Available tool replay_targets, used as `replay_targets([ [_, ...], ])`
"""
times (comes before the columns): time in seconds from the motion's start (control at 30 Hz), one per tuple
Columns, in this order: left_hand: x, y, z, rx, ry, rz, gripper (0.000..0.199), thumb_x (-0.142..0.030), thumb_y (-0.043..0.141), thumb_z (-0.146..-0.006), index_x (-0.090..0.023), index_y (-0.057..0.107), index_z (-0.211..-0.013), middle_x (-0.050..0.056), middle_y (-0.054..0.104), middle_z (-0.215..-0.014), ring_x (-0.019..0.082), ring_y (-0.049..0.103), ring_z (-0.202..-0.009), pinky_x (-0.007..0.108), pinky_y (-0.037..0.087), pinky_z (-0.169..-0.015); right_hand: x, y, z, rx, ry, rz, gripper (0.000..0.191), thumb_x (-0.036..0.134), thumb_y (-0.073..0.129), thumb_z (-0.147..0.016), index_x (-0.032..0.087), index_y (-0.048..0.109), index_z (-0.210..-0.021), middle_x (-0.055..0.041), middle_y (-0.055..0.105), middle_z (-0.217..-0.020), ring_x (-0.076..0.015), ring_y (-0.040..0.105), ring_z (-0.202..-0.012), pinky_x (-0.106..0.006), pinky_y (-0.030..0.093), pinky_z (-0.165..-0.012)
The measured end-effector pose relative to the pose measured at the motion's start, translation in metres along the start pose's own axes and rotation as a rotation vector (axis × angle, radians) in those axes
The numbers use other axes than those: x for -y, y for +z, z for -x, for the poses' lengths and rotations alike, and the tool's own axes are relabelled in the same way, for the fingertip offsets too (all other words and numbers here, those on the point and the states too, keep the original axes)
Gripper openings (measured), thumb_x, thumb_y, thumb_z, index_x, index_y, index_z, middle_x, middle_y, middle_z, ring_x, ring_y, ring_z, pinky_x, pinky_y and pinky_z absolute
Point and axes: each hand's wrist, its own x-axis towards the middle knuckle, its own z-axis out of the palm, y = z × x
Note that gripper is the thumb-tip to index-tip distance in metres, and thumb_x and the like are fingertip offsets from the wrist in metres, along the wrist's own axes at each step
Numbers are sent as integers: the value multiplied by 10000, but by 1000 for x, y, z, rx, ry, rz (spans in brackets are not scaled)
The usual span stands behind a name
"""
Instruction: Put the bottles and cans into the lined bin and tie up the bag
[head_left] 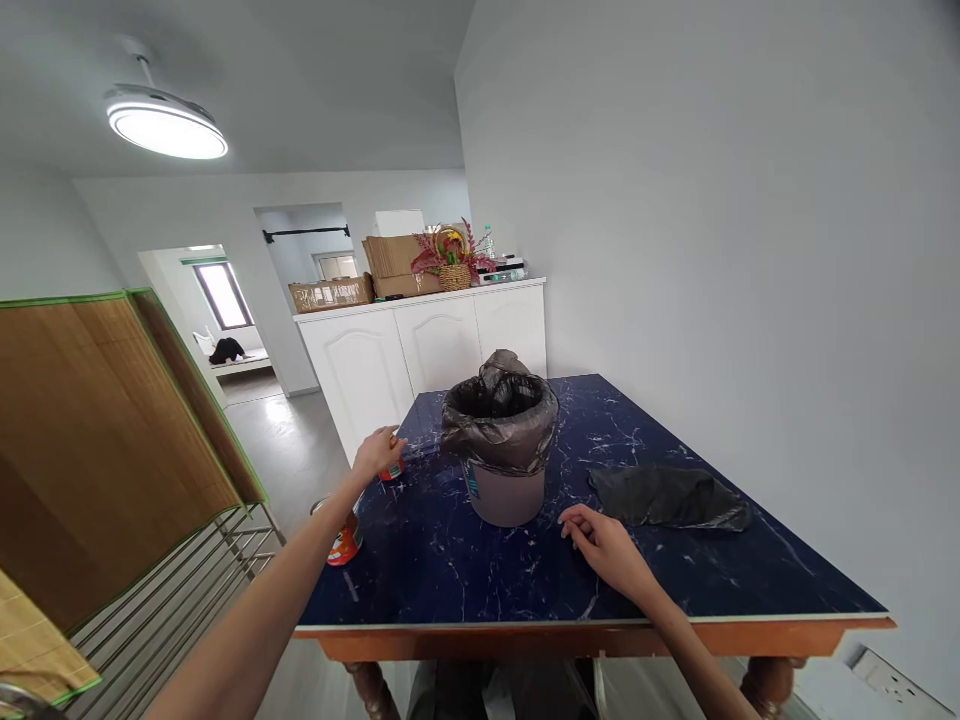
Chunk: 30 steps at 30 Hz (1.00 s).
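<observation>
A bin (508,496) lined with a black plastic bag (501,435) stands upright on the dark blue marbled table (450,585). On the table's left side, my left hand (379,452) is at the top of a red can (392,470), fingers curled over it; what they grip, if anything, is too small to tell. Nearer me at the left edge is a second red can (346,541), partly behind my left forearm. My right hand (596,540) rests right of the bin's base with loosely curled fingers. A flattened black bag (667,496) lies to its right.
Behind the table is a white cabinet (442,345) holding cardboard boxes (397,262), a flower basket (454,276) and bottles. A metal rack (180,575) with a brown mat (112,420) stands at the left. A wall borders the right side.
</observation>
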Motion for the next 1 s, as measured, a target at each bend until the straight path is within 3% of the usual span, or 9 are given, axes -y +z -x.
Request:
replay_targets([
  [0.07,5,9,2,50,4,-42,370,-382,693,-1040,-196,658,-1358,119,668,-1382,264,698,-1164,479,617,-979,0,0,0,0,1,3,235,378,493,-1003,257,689,-1048,-59,780,-916,-208,696,-710,-301,503,-647],
  [0.17,8,13,4,33,-27,-101,390,-382,697,-1036,-189,649,-1372,123,662,-1392,271,695,-1176,491,614,-985,0,0,0,2,-3,3,253,370,473,-1006,250,689,-1058,-64,780,-919,-207,692,-717,-303,503,-654],
  [0.3,9,9,4,-14,-88,-142,422,-389,701,-1033,-185,634,-1396,128,650,-1413,284,687,-1198,510,607,-999,-1,1,-1,3,-8,-2,255,378,479,-1004,246,688,-1063,-65,781,-916,-209,699,-729,-305,509,-667],
  [0.6,-3,3,13,100,-82,-4,407,-382,708,-1030,-182,643,-1378,121,665,-1381,274,698,-1170,490,618,-973,1,2,-1,1,-3,-16,239,374,497,-987,253,693,-1054,-65,784,-917,-219,703,-733,-316,509,-669],
  [0.7,-14,-17,11,29,-69,91,389,-382,709,-1029,-188,654,-1361,116,671,-1370,271,700,-1164,479,619,-970,1,2,-1,6,-1,-18,232,376,497,-985,256,686,-1047,-66,782,-914,-224,709,-737,-320,511,-667],
  [0.8,-33,-50,2,-133,-15,219,429,-384,702,-1032,-190,626,-1407,129,650,-1405,280,693,-1181,493,616,-980,0,2,-1,10,4,-21,237,390,496,-994,258,683,-1052,-68,781,-922,-226,709,-746,-320,512,-665],
  [0.9,-60,-88,-5,-284,89,371,587,-425,633,-1059,-196,470,-1575,190,561,-1506,281,693,-1189,469,614,-1009,0,2,0,17,9,-26,257,423,489,-1014,260,685,-1051,-73,780,-929,-224,704,-728,-317,511,-643],
  [1.0,-95,-115,-3,-329,234,500,667,-503,604,-1051,-251,385,-1629,170,530,-1545,252,715,-1150,428,619,-1013,1,2,1,17,11,-23,260,423,485,-1018,261,685,-1055,-68,777,-923,-222,707,-729,-312,507,-639],
])
